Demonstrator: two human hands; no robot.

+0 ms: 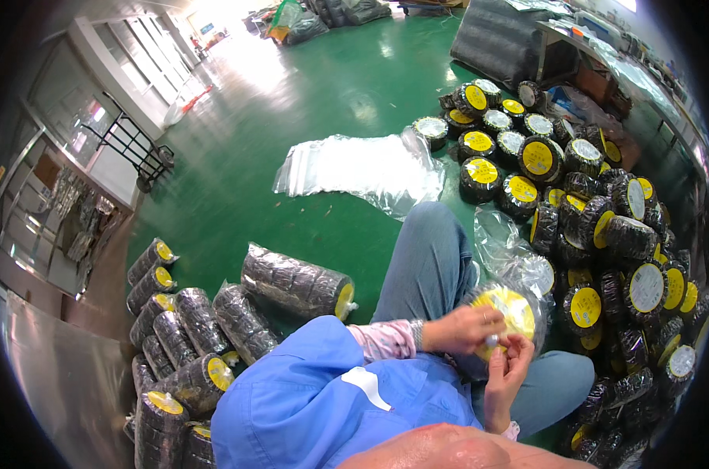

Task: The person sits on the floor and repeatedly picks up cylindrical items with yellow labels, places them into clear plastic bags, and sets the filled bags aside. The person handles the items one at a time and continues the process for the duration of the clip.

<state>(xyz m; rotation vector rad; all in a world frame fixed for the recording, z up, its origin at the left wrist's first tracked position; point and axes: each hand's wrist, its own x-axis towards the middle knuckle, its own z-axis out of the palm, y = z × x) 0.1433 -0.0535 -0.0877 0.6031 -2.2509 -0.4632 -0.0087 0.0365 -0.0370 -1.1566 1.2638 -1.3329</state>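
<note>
Before my bent knees stands a clear plastic bag (pixel 542 316) around a black-wrapped roll with a round yellow label (pixel 515 311). My left hand (pixel 464 328) reaches across from the left, its fingers closed at the gathered end of the bag (pixel 492 340), over the label. My right hand (pixel 506 369) comes from below, with thumb and fingertips pinched at the same gathered end. The fingertips of both hands nearly meet there. A small pale bit shows between them; whether it is twisted film or tape I cannot tell. The underside of the roll is hidden.
A large heap of black-wrapped rolls (pixel 536 158) with yellow or white labels lies to the right. Flat clear bags (pixel 354 164) lie on the green floor ahead. Several bagged stacks of rolls (pixel 296 281) lie at left. A hand truck (pixel 131 143) stands far left, a table (pixel 618 58) upper right.
</note>
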